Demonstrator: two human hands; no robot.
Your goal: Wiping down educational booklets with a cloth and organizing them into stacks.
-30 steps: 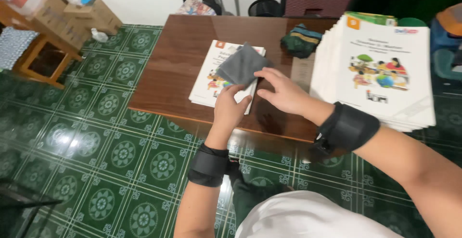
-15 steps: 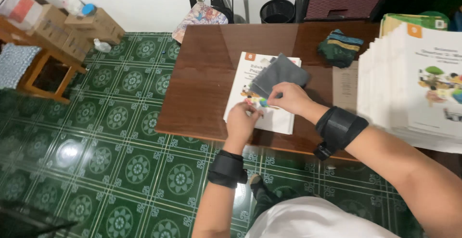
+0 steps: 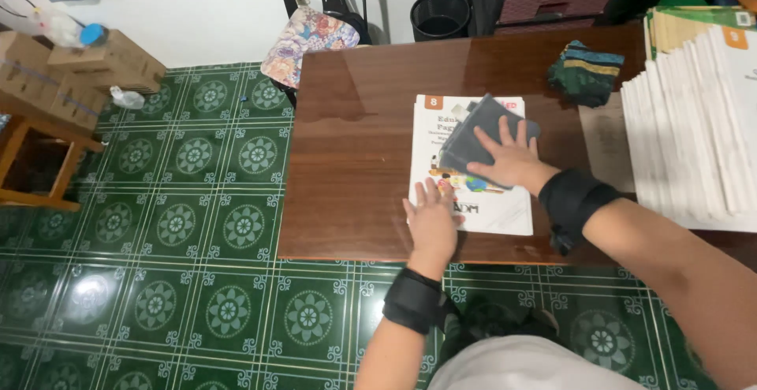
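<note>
At the far left of the frame a wooden stool (image 3: 35, 165) stands on the green tiled floor (image 3: 181, 224), with cardboard boxes (image 3: 95, 63) above it in the upper left. A bit to the right, near the top, a chair with a flowery cushion (image 3: 307, 35) is pushed up to the brown table (image 3: 355, 161).

In the middle of the frame a white booklet (image 3: 473, 201) lies flat on the table. The left hand (image 3: 432, 220) is spread open and flat on the booklet's lower left corner, likely to keep it from sliding. It holds nothing.

Just to the right, the right hand (image 3: 509, 157) is also open and flat, pressing a grey cloth (image 3: 473, 134) down on the top half of the booklet. The cloth lies under the fingers and pokes out up and to the left of them.

Farther right, in the upper part, a folded green cloth (image 3: 585, 70) sits by itself. At the right edge a big pile of white booklets (image 3: 694, 145) is stacked.
</note>
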